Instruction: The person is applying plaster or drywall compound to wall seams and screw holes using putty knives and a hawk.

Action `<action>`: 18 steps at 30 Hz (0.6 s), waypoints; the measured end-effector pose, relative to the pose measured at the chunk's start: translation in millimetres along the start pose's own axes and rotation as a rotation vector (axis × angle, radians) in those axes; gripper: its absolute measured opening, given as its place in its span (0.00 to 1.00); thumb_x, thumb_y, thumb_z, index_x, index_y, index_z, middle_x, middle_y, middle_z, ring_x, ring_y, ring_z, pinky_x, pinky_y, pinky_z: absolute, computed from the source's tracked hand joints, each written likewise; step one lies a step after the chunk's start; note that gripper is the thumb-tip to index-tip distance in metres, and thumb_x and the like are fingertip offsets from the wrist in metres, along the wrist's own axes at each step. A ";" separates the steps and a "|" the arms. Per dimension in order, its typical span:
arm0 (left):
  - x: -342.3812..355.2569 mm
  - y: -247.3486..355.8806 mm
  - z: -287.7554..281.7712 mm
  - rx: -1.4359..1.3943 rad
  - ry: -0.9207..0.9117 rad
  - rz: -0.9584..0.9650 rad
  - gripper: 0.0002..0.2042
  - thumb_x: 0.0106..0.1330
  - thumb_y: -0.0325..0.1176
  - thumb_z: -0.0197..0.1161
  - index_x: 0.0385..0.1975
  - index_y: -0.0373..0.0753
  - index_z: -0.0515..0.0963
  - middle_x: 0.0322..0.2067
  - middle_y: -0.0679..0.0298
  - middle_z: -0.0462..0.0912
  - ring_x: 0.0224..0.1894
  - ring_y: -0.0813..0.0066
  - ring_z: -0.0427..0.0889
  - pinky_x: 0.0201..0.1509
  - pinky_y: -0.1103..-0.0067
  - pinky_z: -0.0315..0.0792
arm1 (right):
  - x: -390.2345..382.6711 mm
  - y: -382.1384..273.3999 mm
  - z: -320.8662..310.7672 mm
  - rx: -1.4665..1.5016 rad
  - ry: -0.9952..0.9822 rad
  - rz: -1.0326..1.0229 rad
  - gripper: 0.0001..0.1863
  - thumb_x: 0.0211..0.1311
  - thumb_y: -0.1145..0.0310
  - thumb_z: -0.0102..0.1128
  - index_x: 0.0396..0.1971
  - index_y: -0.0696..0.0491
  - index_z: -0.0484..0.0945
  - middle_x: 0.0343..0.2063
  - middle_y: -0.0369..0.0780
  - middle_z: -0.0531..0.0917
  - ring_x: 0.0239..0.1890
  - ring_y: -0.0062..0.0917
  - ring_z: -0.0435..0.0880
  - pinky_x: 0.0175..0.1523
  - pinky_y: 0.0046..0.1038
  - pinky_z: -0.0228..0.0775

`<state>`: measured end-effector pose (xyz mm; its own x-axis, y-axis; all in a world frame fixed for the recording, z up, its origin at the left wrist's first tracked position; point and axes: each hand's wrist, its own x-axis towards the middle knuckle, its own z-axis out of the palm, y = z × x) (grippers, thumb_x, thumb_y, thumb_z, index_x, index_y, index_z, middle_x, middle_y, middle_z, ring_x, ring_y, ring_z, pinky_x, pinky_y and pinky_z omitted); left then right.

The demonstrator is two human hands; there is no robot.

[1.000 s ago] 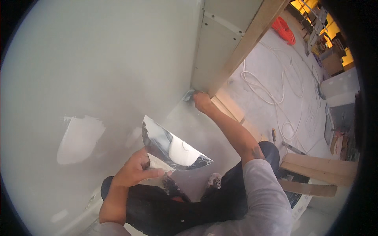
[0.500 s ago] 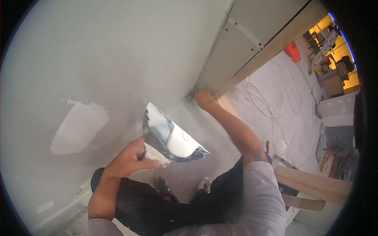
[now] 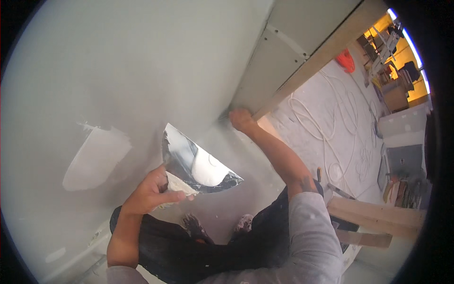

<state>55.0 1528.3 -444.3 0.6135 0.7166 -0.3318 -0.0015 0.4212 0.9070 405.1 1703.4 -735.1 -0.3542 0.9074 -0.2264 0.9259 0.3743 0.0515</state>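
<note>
My left hand is closed around the pale, crusted handle of a wide drywall knife. Its broad metal blade tilts up to the right and carries a smooth mound of white joint compound. Farther off, my right hand is a fist low in the corner where the large wall meets a narrower board. A greyish blade, seemingly a putty knife, pokes out at its left against the corner; its handle is hidden by the fingers.
A patch of white compound marks the wall at left. Wooden lumber edges the narrow board, and more boards lie at lower right. Looped white cable and an orange-red item lie on the dusty floor beyond. My knees are bent below.
The view has shifted slightly. The wide knife sits a little farther left in the picture, with the compound still on it. My right hand stays at the corner.
</note>
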 end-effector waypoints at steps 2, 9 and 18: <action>-2.2 -6.0 -11.9 0.045 -0.034 0.008 0.19 0.64 0.26 0.69 0.52 0.28 0.71 0.38 0.56 0.87 0.37 0.77 0.84 0.39 0.79 0.75 | -8.3 -20.6 -6.6 -0.165 -0.171 -0.064 0.14 0.70 0.64 0.51 0.39 0.51 0.87 0.38 0.44 0.88 0.47 0.39 0.88 0.48 0.42 0.80; -11.1 -5.5 -12.5 0.025 0.013 0.043 0.18 0.64 0.26 0.69 0.50 0.28 0.73 0.38 0.54 0.87 0.37 0.75 0.84 0.39 0.78 0.75 | -19.0 -22.8 -6.1 -0.048 -0.155 -0.124 0.09 0.61 0.70 0.58 0.35 0.54 0.86 0.40 0.45 0.86 0.45 0.39 0.88 0.45 0.41 0.82; -6.5 6.1 -3.8 0.020 0.034 0.001 0.24 0.63 0.25 0.69 0.56 0.27 0.67 0.40 0.52 0.87 0.40 0.72 0.85 0.40 0.77 0.77 | -27.5 -26.4 -17.3 -0.085 -0.252 -0.142 0.10 0.61 0.70 0.59 0.37 0.54 0.87 0.40 0.44 0.86 0.40 0.39 0.89 0.44 0.39 0.83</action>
<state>48.0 1528.3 -437.6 0.5863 0.7357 -0.3391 0.0142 0.4092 0.9123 388.1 1671.9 -713.4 -0.4256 0.7728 -0.4708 0.8513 0.5184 0.0813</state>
